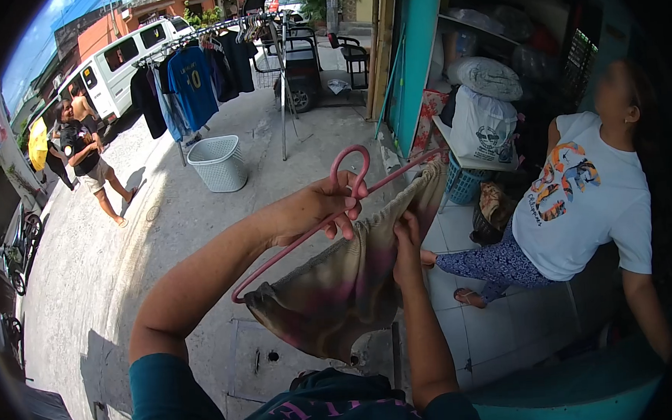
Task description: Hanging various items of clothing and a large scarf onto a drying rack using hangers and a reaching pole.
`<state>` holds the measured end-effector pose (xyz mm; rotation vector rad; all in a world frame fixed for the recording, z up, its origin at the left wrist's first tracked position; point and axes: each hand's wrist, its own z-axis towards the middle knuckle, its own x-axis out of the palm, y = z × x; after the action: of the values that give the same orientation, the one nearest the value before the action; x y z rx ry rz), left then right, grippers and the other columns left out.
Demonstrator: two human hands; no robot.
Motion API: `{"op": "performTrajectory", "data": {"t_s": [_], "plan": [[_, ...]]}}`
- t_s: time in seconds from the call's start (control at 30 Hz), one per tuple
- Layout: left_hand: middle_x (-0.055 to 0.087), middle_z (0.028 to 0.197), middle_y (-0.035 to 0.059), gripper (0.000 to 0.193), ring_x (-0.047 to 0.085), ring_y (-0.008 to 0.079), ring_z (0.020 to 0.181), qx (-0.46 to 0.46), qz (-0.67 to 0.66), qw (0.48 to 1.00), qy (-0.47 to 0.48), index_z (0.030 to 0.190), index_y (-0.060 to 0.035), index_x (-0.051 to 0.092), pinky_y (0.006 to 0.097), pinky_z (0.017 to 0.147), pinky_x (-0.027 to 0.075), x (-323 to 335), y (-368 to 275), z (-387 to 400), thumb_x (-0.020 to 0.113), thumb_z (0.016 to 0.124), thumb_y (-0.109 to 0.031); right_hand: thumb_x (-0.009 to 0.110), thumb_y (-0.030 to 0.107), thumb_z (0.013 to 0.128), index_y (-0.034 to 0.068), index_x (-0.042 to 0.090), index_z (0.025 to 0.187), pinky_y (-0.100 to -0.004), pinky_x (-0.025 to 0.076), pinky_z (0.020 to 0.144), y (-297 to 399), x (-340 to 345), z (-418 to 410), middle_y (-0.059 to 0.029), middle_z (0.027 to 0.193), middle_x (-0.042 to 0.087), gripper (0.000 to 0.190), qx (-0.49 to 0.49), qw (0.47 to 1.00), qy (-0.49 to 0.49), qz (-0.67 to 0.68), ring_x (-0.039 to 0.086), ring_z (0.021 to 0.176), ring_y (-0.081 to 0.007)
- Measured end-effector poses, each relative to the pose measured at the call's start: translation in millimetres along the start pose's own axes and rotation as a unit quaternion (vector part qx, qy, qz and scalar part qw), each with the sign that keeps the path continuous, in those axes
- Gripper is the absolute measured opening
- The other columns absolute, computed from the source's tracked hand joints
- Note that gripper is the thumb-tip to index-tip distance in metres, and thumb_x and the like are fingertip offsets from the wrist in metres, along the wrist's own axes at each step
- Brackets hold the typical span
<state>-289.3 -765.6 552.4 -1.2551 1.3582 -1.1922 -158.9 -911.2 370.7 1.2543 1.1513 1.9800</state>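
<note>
A pink clothes hanger is held up before me, its hook pointing away from my body. My left hand grips it just below the hook. From both ends of the hanger hangs a tie-dyed garment in beige, grey and pink, with a gathered elastic edge along the top. The thumb side of my right hand lies on this cloth near its right part, and the fingers are bent into the fabric.
A metal clothes rack with hanging shirts stands ahead, a white plastic laundry basket beside it. At the right a person stands on tiles by a small table with bags. More people are on the street at left.
</note>
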Motion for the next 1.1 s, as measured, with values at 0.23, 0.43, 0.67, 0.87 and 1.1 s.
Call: {"op": "performTrajectory", "data": {"t_s": [0.23,0.43,0.67,0.87,1.1], "plan": [[0.056,0.086,-0.0009,0.014,0.057,0.0057,0.062,0.045,-0.002,0.995,-0.089,0.11,-0.013,0.05,0.0158,0.046,0.038,-20.7,-14.3,2.5,0.045,0.096,-0.014,0.047,0.01,0.094,0.003,0.05,0.112,-0.0229,0.041,0.078,11.6,36.4,-54.2,-0.0062,0.107,0.055,0.02,-0.146,0.984,-0.069,-0.08,0.052,0.094,-0.0111],[0.058,0.088,0.0004,0.02,0.056,0.0045,0.06,0.023,-0.018,0.989,-0.148,0.114,-0.0107,0.051,0.0145,0.043,0.036,-25.7,-9.7,26.4,0.044,0.095,-0.01,0.053,0.014,0.093,0.002,0.035,0.13,-0.0305,0.036,0.095,8.0,105.4,-97.4,-0.0092,0.117,0.049,0.043,0.08,0.973,0.213,0.038,0.048,0.107,-0.0155],[0.058,0.086,-0.0004,0.021,0.05,0.0023,0.055,0.005,0.031,0.982,-0.187,0.114,-0.0103,0.052,0.0149,0.041,0.035,-36.8,-5.4,22.7,0.043,0.095,-0.01,0.054,0.013,0.092,0.004,0.041,0.121,-0.0285,0.038,0.093,20.4,106.8,-103.4,-0.0071,0.111,0.049,0.034,0.14,0.976,0.169,0.013,0.048,0.103,-0.0147],[0.057,0.087,-0.0007,0.023,0.049,0.0014,0.054,0.007,0.006,0.984,-0.178,0.115,-0.0106,0.052,0.0146,0.04,0.034,-25.1,0.4,25.4,0.043,0.094,-0.009,0.058,0.008,0.089,0.008,0.041,0.123,-0.0237,0.043,0.073,0.4,125.0,-73.6,-0.003,0.105,0.053,0.039,0.018,0.987,0.142,0.075,0.051,0.091,-0.0093],[0.056,0.087,-0.0012,0.024,0.047,0.0004,0.055,0.006,0.061,0.979,-0.194,0.116,-0.0126,0.051,0.0154,0.04,0.032,-29.9,-2.1,11.3,0.042,0.094,-0.009,0.055,0.001,0.084,0.008,0.053,0.106,-0.0204,0.039,0.055,2.0,140.5,-60.0,0.0025,0.082,0.055,0.023,0.152,0.954,0.058,0.252,0.048,0.066,-0.006]]}}
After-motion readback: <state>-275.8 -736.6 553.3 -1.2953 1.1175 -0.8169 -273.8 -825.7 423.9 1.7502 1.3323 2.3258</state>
